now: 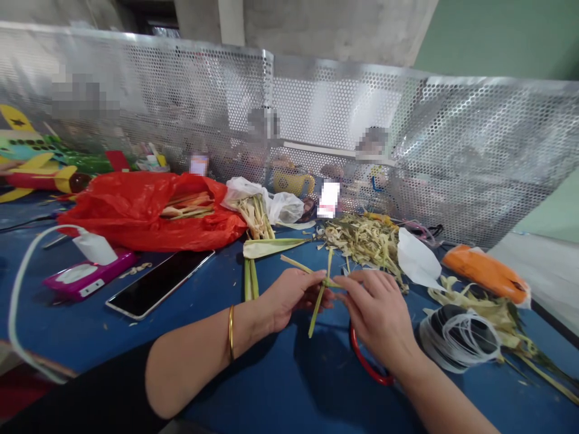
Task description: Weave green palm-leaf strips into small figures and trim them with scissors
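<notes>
Over the middle of the blue table, my left hand (296, 296) pinches crossed strips of green-yellow leaf (317, 308) between thumb and fingers. Two strips cross at the fingertips, one running up and down, the other sideways. From the right, my right hand (377, 304) is closed on the same leaf strips, close to the crossing. Its far fingers are partly hidden. Under my right hand lies a red ring-shaped handle (368, 361), mostly covered by the hand. A broad pale leaf (274, 247) rests just beyond my left hand.
A heap of dry leaf scraps (362, 238) lies ahead, with a wire spool (459, 337) and orange packet (486, 274) at right. Leftward are a red plastic bag (117, 208), a phone (160, 283) and a purple power strip (93, 274). A perforated metal screen (181, 102) stands behind.
</notes>
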A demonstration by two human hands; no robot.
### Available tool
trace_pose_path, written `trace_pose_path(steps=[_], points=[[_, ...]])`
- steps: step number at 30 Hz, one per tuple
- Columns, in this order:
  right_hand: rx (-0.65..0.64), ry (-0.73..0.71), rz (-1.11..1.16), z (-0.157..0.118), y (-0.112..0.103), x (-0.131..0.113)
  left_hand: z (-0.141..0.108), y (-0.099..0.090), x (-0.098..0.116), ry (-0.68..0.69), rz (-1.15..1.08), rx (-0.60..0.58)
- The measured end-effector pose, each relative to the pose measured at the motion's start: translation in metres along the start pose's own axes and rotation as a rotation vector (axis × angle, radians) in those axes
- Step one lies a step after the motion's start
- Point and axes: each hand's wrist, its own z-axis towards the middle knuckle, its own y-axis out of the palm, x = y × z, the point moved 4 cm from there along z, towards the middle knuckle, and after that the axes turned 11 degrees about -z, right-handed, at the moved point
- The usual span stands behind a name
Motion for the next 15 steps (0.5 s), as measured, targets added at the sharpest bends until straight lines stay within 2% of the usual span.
trace_pose_path(steps=[3, 5, 9, 13, 15], points=[[-0.072, -0.27, 0.029, -0.002, 0.002, -0.019, 0.0, 0.002, 0.0, 0.004, -0.043, -0.035], [-0.093, -0.341, 0.021, -0.004, 0.006, -0.027, 0.0, 0.002, -0.001, 0.015, -0.044, -0.028], [-0.084, -0.27, 0.062, -0.006, 0.012, -0.028, 0.0, 0.004, -0.003, 0.054, -0.055, -0.003], [-0.073, -0.235, 0.224, -0.009, 0.013, -0.027, 0.001, 0.003, -0.002, 0.092, -0.055, -0.007], [-0.082, -0.07, 0.433, -0.008, 0.015, -0.022, 0.002, 0.002, 0.002, 0.108, -0.056, 0.005]])
